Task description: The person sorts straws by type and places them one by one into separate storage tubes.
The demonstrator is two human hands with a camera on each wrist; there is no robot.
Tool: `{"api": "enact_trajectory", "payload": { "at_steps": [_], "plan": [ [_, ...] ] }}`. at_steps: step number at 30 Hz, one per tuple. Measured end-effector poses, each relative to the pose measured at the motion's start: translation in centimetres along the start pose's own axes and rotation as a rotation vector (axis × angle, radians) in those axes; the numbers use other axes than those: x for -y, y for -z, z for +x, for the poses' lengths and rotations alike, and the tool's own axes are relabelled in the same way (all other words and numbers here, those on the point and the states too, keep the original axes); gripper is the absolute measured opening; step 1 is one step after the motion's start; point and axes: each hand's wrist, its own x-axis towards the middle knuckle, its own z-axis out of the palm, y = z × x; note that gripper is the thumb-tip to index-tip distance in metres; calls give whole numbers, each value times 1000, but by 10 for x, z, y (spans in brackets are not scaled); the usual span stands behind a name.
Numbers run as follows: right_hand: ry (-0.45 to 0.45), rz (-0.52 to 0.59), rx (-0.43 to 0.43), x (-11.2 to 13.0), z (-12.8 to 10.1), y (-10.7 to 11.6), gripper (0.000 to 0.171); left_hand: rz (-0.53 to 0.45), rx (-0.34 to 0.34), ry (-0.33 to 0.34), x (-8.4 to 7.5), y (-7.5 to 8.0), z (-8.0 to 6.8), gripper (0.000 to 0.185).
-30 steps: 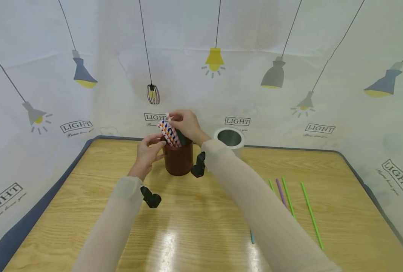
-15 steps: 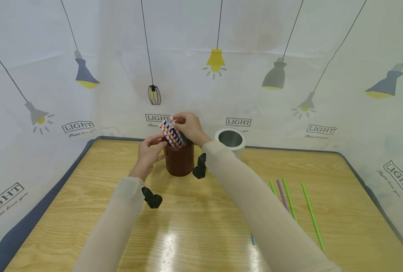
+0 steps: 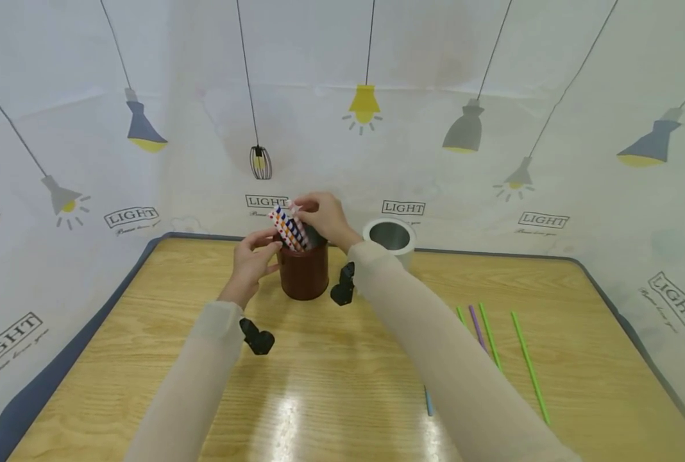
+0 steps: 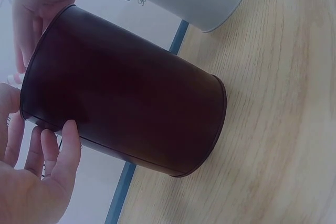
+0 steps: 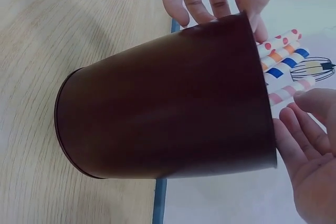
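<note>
Pinching the striped straws (image 3: 289, 226) with my right hand (image 3: 322, 217), I've barely moved in a second; they sit in the brown cup (image 3: 303, 273), which my left hand's (image 3: 250, 264) relaxed fingers steady.

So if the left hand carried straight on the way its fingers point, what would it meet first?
Most likely the brown cup. The left hand points at its rim from the left, fingertips at or just touching the wall. Above the rim, the patterned straws held by the right hand come next.
</note>
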Motion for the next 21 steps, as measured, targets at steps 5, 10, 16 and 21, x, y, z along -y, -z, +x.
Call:
{"api": "enact_trajectory", "payload": {
  "at_steps": [5, 10, 16, 21],
  "plan": [
    [3, -1, 30, 3, -6, 12, 23, 10, 8, -1, -2, -3, -1, 38],
    [-21, 47, 102, 4, -13, 26, 27, 9, 15, 14, -6, -5, -2, 40],
    [-38, 87, 192, 6, -27, 46, 30, 12, 50, 41, -9, -1, -2, 42],
    [-37, 106, 218, 7, -40, 64, 30, 39, 94, 38, -10, 4, -5, 44]
  ]
}}
